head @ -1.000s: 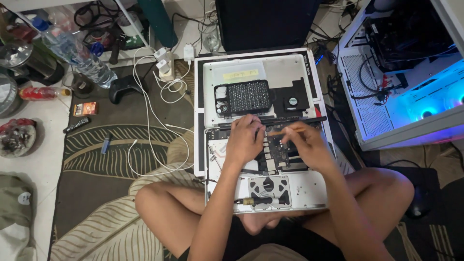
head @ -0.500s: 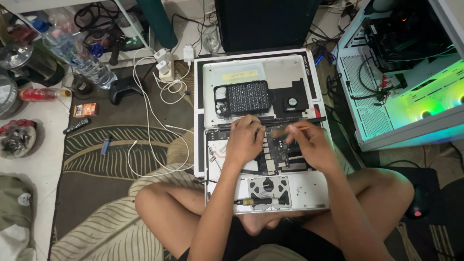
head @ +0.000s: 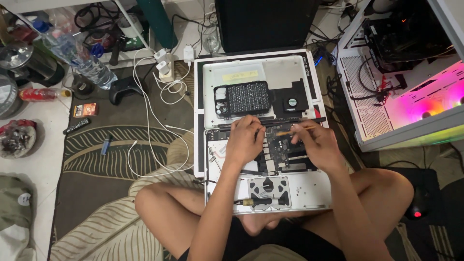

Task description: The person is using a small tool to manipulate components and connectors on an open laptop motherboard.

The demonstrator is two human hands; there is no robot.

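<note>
On a leaf-patterned rug (head: 121,145), an opened laptop (head: 263,130) lies before crossed legs. Left hand (head: 245,140) rests flat on its board; right hand (head: 316,142) pinches a thin tool (head: 292,130). Small orange packet (head: 85,109) at nine o'clock.

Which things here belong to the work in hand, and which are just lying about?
In use: opened laptop; its removed bottom cover; thin tool in the right hand; left hand on the board; screwdriver on the laptop.

Lying about: water bottle; game controller; white charger cables; lit computer case.
</note>
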